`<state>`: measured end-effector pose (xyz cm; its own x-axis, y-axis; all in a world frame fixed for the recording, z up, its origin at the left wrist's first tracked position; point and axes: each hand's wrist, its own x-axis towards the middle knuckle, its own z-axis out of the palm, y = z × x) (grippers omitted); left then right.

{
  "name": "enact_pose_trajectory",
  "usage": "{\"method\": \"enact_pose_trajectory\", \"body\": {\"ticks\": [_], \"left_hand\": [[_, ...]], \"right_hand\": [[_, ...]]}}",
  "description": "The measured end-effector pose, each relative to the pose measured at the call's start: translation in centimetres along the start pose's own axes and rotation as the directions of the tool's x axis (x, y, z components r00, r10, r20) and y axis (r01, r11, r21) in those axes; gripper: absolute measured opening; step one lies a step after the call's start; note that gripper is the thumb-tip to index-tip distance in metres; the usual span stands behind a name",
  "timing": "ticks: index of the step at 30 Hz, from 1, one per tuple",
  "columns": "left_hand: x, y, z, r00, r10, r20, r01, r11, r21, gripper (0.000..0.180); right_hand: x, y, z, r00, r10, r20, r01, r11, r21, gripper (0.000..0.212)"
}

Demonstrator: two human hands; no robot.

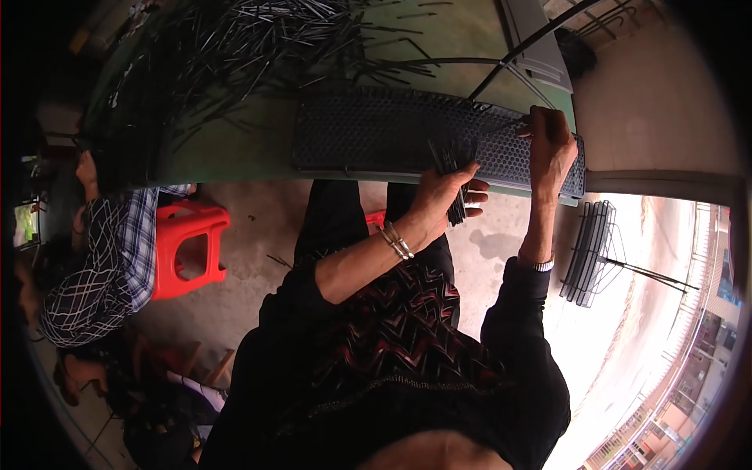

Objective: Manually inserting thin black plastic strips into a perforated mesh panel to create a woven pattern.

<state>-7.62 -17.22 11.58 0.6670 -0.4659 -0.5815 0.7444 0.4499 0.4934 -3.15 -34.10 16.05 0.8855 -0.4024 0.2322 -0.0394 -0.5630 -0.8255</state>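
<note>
A bundle of thin black sticks (453, 157) is gripped in my left hand (442, 196), at the near edge of a dark honeycomb-holed tray (360, 133). The thumb lies over the bundle while other fingers stretch out to the right. Above the tray's right end, my right hand (551, 141) is closed in a pinch, its fingertips pointing left. Whatever is between those fingertips is too small and dark to make out. The tray lies along the front of a green table (462, 39).
Many loose black sticks (266, 39) are heaped on the table's far left. A black curved rod (533, 39) crosses above its right side. To the left stand a red plastic stool (192, 251) and another person in a checked sleeve (141, 243). A slatted black rack (587, 254) is at right.
</note>
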Motion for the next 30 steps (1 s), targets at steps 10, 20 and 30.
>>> {"method": "enact_pose_trajectory", "body": {"ticks": [10,20,30], "left_hand": [[0.6,-0.3,-0.3,1.000,-0.003,0.011,0.003,1.000,0.012,0.026],[0.8,-0.5,-0.1,0.999,0.044,-0.010,-0.044,0.998,-0.035,0.021],[0.1,-0.5,-0.2,0.997,0.076,0.020,-0.075,0.997,-0.013,0.022]], "right_hand": [[1.9,5.0,4.0,0.955,-0.237,-0.179,0.211,0.965,-0.154,0.015],[0.7,3.4,3.9,0.967,-0.229,-0.113,0.177,0.920,-0.350,0.022],[-2.5,0.8,0.6,0.833,0.094,0.546,-0.190,0.974,0.122,0.029]]}}
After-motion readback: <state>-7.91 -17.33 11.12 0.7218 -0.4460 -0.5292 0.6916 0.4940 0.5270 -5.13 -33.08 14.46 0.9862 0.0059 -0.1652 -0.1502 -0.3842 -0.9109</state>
